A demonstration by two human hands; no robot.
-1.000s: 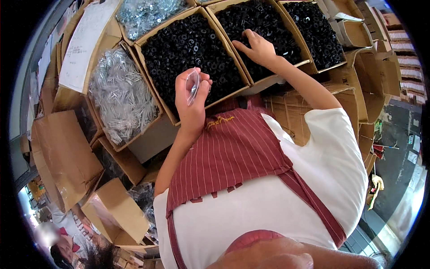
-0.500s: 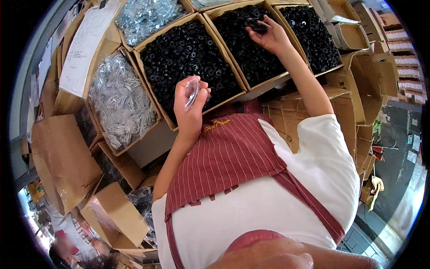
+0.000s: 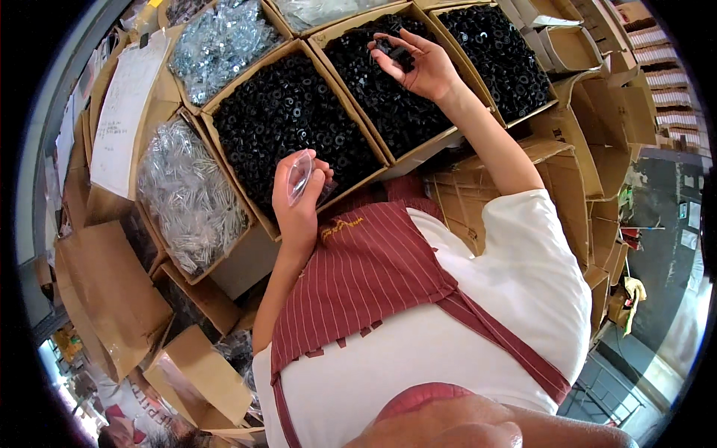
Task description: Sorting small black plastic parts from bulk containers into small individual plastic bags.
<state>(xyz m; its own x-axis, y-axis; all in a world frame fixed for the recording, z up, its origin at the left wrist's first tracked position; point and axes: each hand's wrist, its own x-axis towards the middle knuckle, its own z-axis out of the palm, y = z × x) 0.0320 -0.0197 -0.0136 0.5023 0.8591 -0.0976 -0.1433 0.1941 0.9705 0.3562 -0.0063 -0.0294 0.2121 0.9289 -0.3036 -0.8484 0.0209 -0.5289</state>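
Observation:
My left hand [image 3: 296,213] is closed around a small clear plastic bag [image 3: 299,178], held over the near edge of a cardboard box of black ring-shaped parts [image 3: 291,112]. In my right hand [image 3: 433,73], palm turned up and fingers half curled, sit several small black parts [image 3: 397,54]. That hand is above the neighbouring box, which holds more small black pieces [image 3: 407,123]. The exact shape of the parts in my fingers is hard to make out.
Further right stands another box of black rings [image 3: 493,60]. On the left are bagged metal screws or pins [image 3: 187,198] and bagged silvery parts [image 3: 224,48]. A written sheet [image 3: 128,112] lies beside them. Open cartons [image 3: 112,291] crowd both sides; another person [image 3: 138,411] is at lower left.
My right hand has turned its palm further upward, with the black parts resting in its fingers. The left hand keeps its hold on the bag. The whole view has shifted slightly.

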